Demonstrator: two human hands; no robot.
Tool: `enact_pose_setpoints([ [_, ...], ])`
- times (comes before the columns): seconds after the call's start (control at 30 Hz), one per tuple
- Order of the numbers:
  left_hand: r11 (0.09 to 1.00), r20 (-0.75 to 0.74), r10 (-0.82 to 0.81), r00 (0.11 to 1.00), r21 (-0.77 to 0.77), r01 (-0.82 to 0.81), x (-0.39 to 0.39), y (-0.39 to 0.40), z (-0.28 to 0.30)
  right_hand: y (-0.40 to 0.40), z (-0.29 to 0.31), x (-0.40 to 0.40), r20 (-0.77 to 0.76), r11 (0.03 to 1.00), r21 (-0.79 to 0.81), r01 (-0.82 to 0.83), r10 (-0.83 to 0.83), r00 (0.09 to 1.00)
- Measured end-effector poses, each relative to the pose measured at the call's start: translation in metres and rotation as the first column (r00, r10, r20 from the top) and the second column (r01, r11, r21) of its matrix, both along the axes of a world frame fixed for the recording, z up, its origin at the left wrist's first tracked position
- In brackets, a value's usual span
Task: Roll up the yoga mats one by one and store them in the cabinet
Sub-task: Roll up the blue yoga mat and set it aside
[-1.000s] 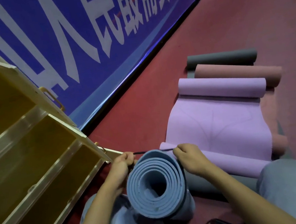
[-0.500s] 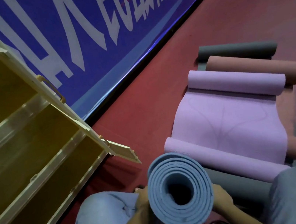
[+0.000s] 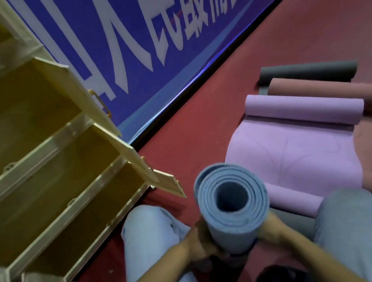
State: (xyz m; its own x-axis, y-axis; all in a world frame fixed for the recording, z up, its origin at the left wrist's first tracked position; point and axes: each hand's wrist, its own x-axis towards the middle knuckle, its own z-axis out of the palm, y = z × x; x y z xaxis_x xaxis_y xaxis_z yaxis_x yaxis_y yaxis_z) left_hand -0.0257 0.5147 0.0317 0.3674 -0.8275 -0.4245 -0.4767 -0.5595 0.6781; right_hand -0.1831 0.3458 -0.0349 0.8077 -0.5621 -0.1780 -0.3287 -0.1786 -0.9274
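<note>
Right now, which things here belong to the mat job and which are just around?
Job:
- blue rolled mat, held by left hand and right hand
- purple mat
- pink mat
- grey mat
- open cabinet

Around:
- blue banner
- red floor

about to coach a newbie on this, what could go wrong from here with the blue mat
1. Both hands, left and right, grip the rolled blue mat only near its lower end, so the upper coils could loosen or telescope out before it is stored.
2. The cabinet has its door swung open towards the person; the roll may bump it on the way in.
3. The purple mat lies half unrolled close by, easy to kneel on or drag.
</note>
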Motion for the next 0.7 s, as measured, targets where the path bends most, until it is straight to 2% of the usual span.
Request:
enact_pose_setpoints([
  [0.07, 0.981, -0.011, 0.146, 0.989, -0.129, -0.146, -0.008, -0.002, 0.008, -0.001, 0.046, -0.004, 0.035, 0.973, 0.120, 0.200, -0.205, 0.978],
  [0.13, 0.946, -0.042, 0.243, 0.969, -0.211, -0.246, -0.012, -0.005, 0.025, 0.001, 0.087, -0.005, 0.028, 0.933, 0.234, 0.274, -0.289, 0.957],
  [0.17, 0.931, -0.055, 0.268, 0.962, -0.243, -0.273, -0.012, -0.006, 0.036, 0.003, 0.100, -0.003, 0.021, 0.931, 0.223, 0.288, -0.300, 0.954],
  [0.33, 0.883, -0.072, 0.300, 0.951, -0.356, -0.305, -0.005, 0.010, 0.064, 0.018, 0.145, 0.005, -0.010, 0.966, 0.130, 0.224, -0.225, 0.974],
  [0.53, 0.737, -0.089, 0.429, 0.899, -0.541, -0.405, -0.012, 0.032, 0.083, 0.035, 0.156, 0.027, 0.088, 0.982, 0.051, 0.184, -0.188, 0.978],
  [0.7, 0.706, -0.088, 0.470, 0.878, -0.560, -0.434, 0.004, 0.044, 0.093, 0.054, 0.181, 0.034, 0.063, 0.988, 0.021, 0.152, -0.153, 0.986],
])
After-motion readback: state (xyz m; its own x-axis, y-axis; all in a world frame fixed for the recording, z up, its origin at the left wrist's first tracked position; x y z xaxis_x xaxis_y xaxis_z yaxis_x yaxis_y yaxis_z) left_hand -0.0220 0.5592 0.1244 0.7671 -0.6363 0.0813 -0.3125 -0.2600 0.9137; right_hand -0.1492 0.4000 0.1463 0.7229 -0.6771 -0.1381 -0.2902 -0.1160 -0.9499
